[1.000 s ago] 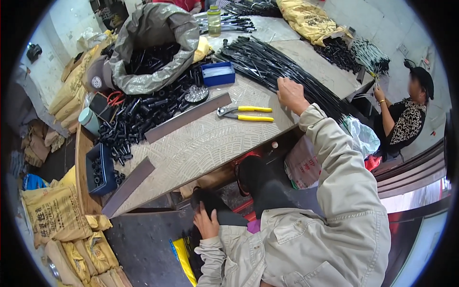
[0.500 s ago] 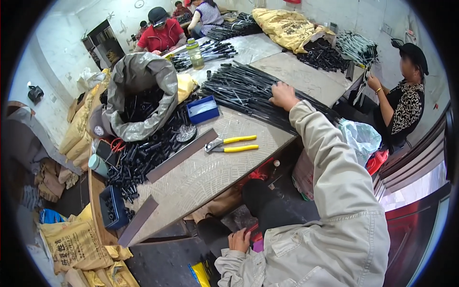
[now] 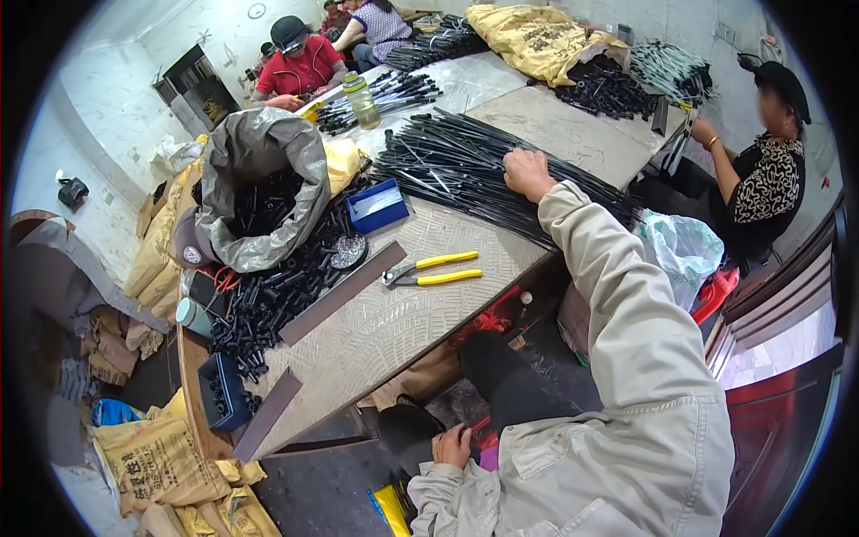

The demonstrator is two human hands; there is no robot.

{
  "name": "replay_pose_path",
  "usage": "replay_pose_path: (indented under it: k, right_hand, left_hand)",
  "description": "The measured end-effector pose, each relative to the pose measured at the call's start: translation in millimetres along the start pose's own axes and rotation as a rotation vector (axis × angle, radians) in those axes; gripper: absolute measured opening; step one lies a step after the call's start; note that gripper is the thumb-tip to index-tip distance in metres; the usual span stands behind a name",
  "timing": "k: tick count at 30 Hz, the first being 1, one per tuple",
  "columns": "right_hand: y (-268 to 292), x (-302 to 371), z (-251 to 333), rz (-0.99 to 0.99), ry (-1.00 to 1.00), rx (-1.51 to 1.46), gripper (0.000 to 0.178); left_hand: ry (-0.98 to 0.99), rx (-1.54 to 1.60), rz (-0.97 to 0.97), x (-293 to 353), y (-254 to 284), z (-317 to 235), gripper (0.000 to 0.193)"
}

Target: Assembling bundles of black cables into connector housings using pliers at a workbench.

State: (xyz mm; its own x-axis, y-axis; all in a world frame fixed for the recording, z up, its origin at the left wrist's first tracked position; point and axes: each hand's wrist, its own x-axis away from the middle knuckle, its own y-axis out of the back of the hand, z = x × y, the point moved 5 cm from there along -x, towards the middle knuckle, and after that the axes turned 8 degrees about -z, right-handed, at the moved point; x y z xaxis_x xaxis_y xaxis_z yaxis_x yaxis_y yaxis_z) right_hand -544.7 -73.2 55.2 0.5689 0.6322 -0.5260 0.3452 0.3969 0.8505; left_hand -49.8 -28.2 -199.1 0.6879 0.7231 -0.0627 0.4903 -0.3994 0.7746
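Head view: grey sack (image 3: 268, 148) of black tubes (image 3: 259, 201); right hand (image 3: 528, 173) flat on black rods (image 3: 447, 170), left hand (image 3: 454, 445) loosely curled, empty.

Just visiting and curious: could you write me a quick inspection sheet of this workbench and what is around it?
Surface: pale patterned table, its near end bare.
Job's things: pile of long thin black rods lying across the table.
Clutter: yellow-handled pliers; small blue box; grey sack of short black tubes, more spilled beside it; flat dark bar.
Hands: right hand rests on the rods; left hand is low by the lap, below the table edge, and what it grips cannot be made out.
Cables: nothing seen.
Surroundings: other people seated at the far end and right side; yellow sacks on the floor at left.
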Motion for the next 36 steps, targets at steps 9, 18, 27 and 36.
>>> replay_pose_path:
  k: [9, 18, 27, 36]
  right_hand:
    - [30, -29, -19, -0.118, -0.047, -0.088, 0.018]
    - [13, -7, -6, 0.05, -0.132, -0.21, 0.017]
    - [25, 47, 83, 0.036, -0.017, -0.263, 0.04]
    - [3, 49, 79, 0.058, -0.029, -0.117, 0.02]
  left_hand:
    - [-0.008, 0.011, -0.019, 4, 5, -3, 0.028]
    - [-0.008, 0.036, -0.021, 2, 4, 0, 0.027]
    - [0.006, 0.016, 0.008, -2, 3, -1, 0.029]
    - [-0.029, 0.111, -0.041, -2, 4, 4, 0.029]
